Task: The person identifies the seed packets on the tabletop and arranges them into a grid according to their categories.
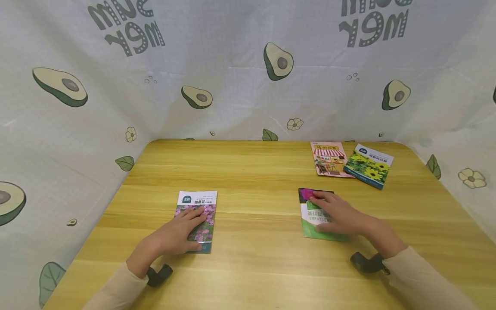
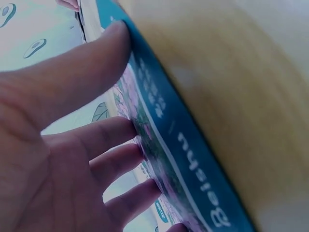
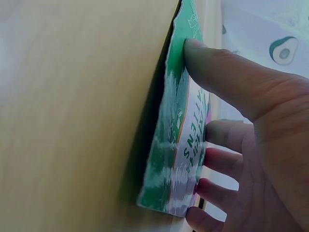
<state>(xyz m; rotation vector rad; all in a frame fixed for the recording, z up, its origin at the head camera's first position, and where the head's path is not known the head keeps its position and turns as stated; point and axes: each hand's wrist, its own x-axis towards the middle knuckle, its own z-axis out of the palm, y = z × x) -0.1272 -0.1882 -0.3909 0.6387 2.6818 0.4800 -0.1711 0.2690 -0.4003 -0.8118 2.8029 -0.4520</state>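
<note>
Under my left hand lies a seed packet with pink flowers, a white top and a teal bottom band. The thumb and fingertips rest on its face, spread and fairly straight, as the left wrist view shows. My right hand touches a green and white impatiens seed packet with a magenta bloom at its top. In the right wrist view the thumb presses near the lower edge of that packet, and the other fingertips sit on its face. Its near edge stands slightly off the table there.
At the back right of the wooden table lie a pink packet with a shop-front drawing and a yellow-flower packet, overlapping at the edge. A white avocado-print curtain hangs behind the table and along both sides.
</note>
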